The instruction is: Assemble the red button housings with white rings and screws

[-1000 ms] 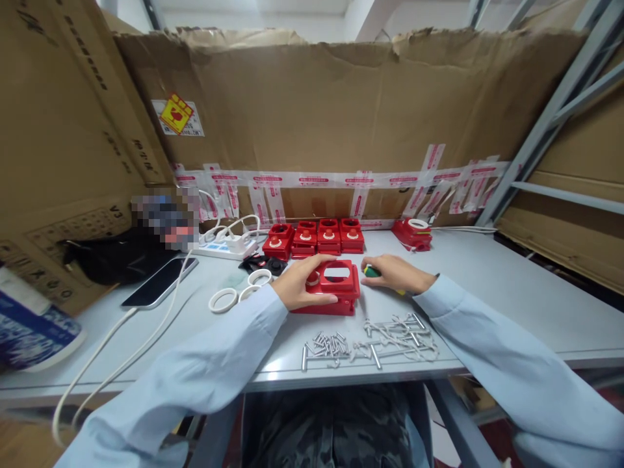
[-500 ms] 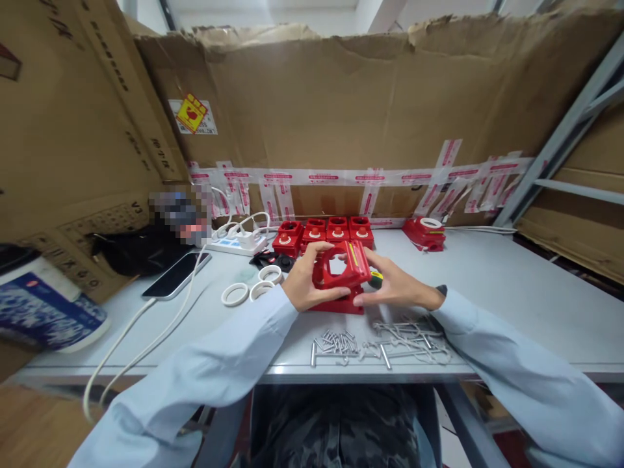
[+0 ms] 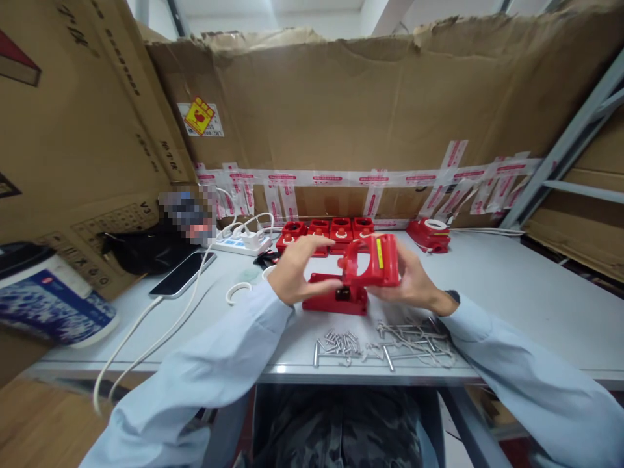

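My right hand point(image 3: 407, 276) grips a red plastic housing point(image 3: 387, 260) with a large round opening and a yellow label strip, from its right side. The housing is held tilted above the table. On the left, my left hand point(image 3: 297, 273) has thumb and fingers spread apart, close to the housing's left edge. Below lies a flat red base point(image 3: 326, 303), a small dark part point(image 3: 343, 294) showing at its top. Small silver screws point(image 3: 341, 341) and metal rods with thin cords point(image 3: 414, 338) lie near the table's front edge.
Several red units point(image 3: 340, 235) line the back, with another red unit point(image 3: 429, 235) to the right. White rings point(image 3: 238, 292), a phone point(image 3: 182, 274), a power strip point(image 3: 238, 243) with cables and a large blue-white cup point(image 3: 53, 299) are on the left. Cardboard point(image 3: 316, 117) walls the back.
The red housing has moved right and tilted in my right hand. My left hand's fingers have come off it, and more of the red base shows. The view has shifted slightly.
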The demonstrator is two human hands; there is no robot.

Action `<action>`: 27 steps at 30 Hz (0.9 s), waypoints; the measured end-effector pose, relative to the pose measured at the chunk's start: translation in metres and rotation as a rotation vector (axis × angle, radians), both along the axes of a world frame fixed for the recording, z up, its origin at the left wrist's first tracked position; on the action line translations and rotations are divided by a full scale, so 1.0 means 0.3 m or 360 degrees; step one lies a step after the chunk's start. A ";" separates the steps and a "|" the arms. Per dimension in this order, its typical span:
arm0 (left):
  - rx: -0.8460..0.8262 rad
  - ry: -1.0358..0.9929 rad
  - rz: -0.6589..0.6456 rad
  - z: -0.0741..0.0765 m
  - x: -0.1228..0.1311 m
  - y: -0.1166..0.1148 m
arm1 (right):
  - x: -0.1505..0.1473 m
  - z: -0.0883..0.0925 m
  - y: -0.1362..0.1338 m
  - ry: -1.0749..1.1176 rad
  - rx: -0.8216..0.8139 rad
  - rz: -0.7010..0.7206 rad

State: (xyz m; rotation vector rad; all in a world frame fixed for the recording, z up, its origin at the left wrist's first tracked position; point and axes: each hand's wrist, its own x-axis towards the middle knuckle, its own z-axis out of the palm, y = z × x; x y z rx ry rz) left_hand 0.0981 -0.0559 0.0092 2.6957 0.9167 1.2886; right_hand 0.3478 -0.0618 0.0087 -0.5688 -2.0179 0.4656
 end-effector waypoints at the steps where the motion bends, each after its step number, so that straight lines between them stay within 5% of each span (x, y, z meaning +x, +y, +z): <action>1: -0.0101 0.0129 0.0240 0.009 -0.039 0.016 | 0.007 0.004 0.004 0.0046 0.0017 -0.0076; 5: -0.0710 0.0784 0.0943 -0.015 -0.196 0.087 | 0.023 0.008 0.016 0.0064 0.0052 -0.0211; 11: -0.0924 0.0935 0.1029 -0.060 -0.258 0.133 | 0.006 0.005 0.009 -0.0111 0.0198 -0.0185; 14: -0.0830 0.0845 0.0843 -0.025 -0.235 0.121 | -0.001 0.007 0.005 -0.0091 0.0237 -0.0190; 21: -0.0498 -0.0216 -0.0266 0.071 -0.027 -0.023 | -0.009 -0.006 -0.006 -0.0002 0.0413 -0.0224; 27: -0.0178 -0.0305 -0.0448 0.088 0.130 -0.105 | -0.011 -0.015 -0.023 -0.0027 0.0575 -0.0266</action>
